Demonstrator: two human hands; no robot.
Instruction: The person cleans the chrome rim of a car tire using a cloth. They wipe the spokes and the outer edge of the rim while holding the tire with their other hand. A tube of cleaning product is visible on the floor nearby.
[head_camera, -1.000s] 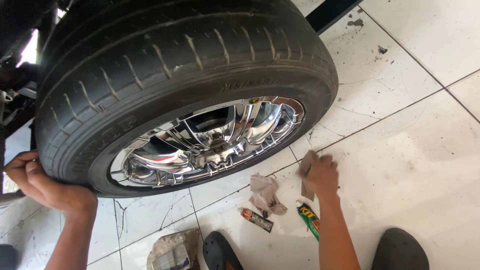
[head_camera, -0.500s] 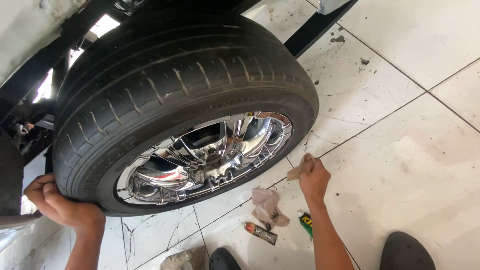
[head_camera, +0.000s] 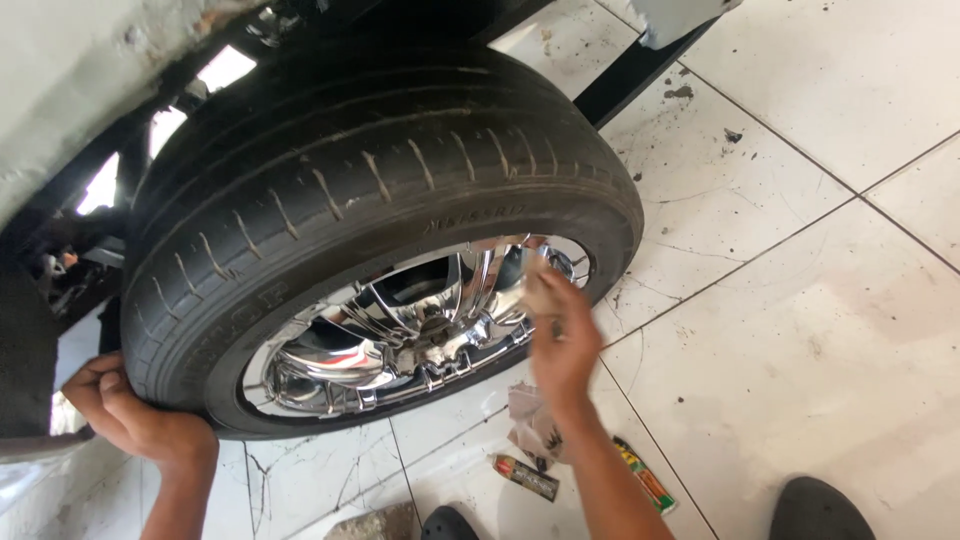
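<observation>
Your left hand (head_camera: 135, 415) curls around the near-left tread of the black rubber tyre on its chrome spoked wheel (head_camera: 400, 270), while your right hand (head_camera: 563, 340), blurred, pinches a small pale cloth pad (head_camera: 537, 290) at the rim. The wheel stands upright on the white tiled floor (head_camera: 800, 330) and looks heavy and stiff, best gripped by the tread. A crumpled rag (head_camera: 535, 425) and two small tubes (head_camera: 527, 476) lie near your dark shoes (head_camera: 820, 510).

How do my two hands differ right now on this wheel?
The left hand grips the tyre at its lower edge and is sharp; the right hand is raised before the chrome rim, blurred, pinching a small pale piece. The left holds nothing loose. Both are bare.
</observation>
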